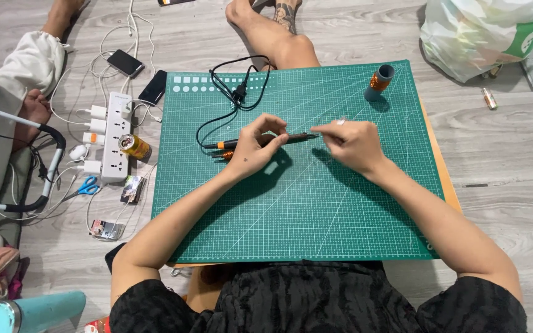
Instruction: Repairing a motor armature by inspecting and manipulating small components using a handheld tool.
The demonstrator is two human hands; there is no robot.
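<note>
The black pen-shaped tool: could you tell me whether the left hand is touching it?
Touching. The head view shows the left hand with its fingers wrapped around the black pen-shaped tool.

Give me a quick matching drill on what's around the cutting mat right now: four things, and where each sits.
Things:
1. pen-shaped tool
2. cylinder holder
3. power strip
4. scissors

Places:
A. floor, below the strip's near end
B. far right corner of the green mat
C. between the left hand and right hand
D. floor, left of the mat

Pairs: 1-C, 2-B, 3-D, 4-A
</note>
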